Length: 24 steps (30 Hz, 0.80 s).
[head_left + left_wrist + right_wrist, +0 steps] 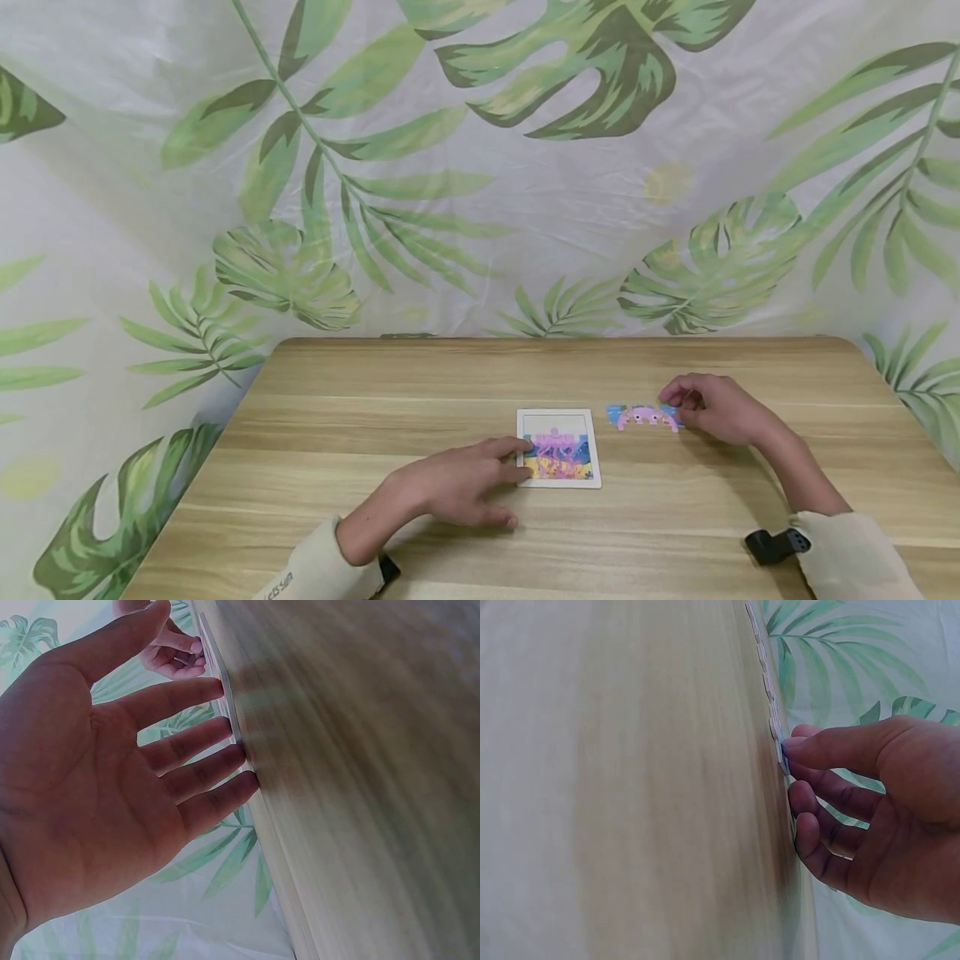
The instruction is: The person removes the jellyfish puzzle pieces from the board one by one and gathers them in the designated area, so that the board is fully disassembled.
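Can see the left hand (468, 483) reaching in from the near left, with fingers straight and spread, and with fingertips resting on the left side of a white-framed puzzle board (536, 423). Can make out the thumb pointing right on the near side, apart from the board. Find the board lying flat near the middle of the wooden table (375, 375), with a bare white part at its far side and a picture (558, 458) of pink legs on blue and yellow across the nearer part. Find a pink-and-blue strip (641, 417) with printed eyes just right of the board, with a little wood showing between. See the right hand (716, 410) pinching the right end of that strip between thumb and fingertip, with the other fingers curled. Cannot tell whether the strip is raised off the wood. Notice a pale sleeve (862, 550) and a black device (776, 546) at the right wrist, and, beyond the far table edge, a pale cloth (525, 208) printed with green leaves
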Each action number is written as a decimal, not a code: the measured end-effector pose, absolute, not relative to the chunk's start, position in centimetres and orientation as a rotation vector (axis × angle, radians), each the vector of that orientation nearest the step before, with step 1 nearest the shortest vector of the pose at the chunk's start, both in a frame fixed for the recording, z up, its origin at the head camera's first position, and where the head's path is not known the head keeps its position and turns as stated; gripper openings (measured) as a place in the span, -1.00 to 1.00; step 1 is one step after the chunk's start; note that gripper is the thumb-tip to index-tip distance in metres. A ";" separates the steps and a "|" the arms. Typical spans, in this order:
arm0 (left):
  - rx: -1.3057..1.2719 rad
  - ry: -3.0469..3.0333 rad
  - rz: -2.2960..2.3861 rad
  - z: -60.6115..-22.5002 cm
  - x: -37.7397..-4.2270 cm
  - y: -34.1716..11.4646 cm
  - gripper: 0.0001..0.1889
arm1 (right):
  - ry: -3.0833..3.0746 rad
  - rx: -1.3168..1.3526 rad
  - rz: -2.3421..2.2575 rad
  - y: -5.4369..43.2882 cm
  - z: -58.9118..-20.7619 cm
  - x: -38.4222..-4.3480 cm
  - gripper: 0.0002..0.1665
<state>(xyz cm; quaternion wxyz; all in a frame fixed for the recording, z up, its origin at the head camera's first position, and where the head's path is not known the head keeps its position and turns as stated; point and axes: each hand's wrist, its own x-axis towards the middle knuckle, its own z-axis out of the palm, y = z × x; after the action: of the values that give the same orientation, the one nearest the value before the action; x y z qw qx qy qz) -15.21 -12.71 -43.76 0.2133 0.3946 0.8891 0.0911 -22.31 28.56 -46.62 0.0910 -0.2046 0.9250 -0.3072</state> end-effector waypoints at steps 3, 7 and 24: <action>1.093 2.468 0.257 -43.8 -15.2 -12.7 -0.33 | 2.744 -0.622 -0.929 28.6 -46.7 -22.3 -0.75; 1.094 2.469 0.262 -43.7 -15.2 -12.7 -0.33 | 2.739 -0.626 -0.936 28.7 -46.7 -22.3 -0.75; 1.105 2.474 0.248 -43.7 -15.3 -12.8 -0.33 | 2.739 -0.642 -0.960 27.0 -45.7 -21.8 -0.76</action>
<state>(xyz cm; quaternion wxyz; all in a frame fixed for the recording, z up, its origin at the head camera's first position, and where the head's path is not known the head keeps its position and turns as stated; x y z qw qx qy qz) -15.26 -12.75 -43.69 0.2085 0.3972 0.8893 0.0893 -21.83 26.96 -45.69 0.0846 -0.2154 0.9181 -0.3217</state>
